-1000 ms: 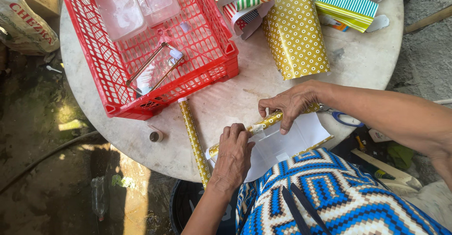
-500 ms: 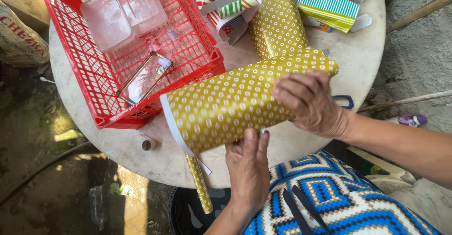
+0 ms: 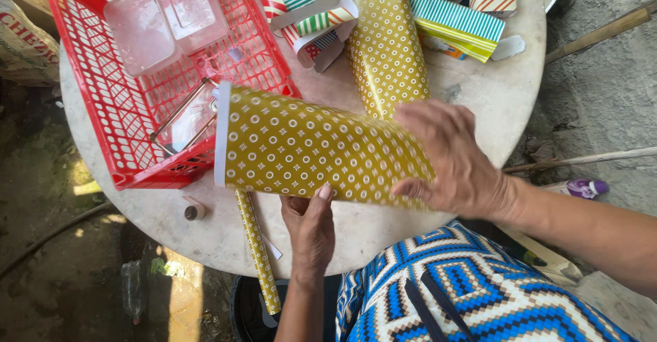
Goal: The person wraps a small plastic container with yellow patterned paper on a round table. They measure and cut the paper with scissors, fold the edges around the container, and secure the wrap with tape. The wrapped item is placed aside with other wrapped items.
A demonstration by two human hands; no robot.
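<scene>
A sheet of gold wrapping paper with white dots is curled into a wide tube above the round table. My right hand lies over its right end, fingers spread on the paper. My left hand holds the lower edge from beneath, thumb on the paper. A thin rolled gold paper stick lies under the tube and juts past the table's front edge.
A red plastic basket with clear containers sits at the left. A second gold roll and striped wrapped pieces lie at the back. A small brown spool rests near the basket. Blue patterned cloth covers my lap.
Both hands lifted from the flat white sheet and the thin roll. The gold sheet came up and has turned more level, its open end now toward the basket.
</scene>
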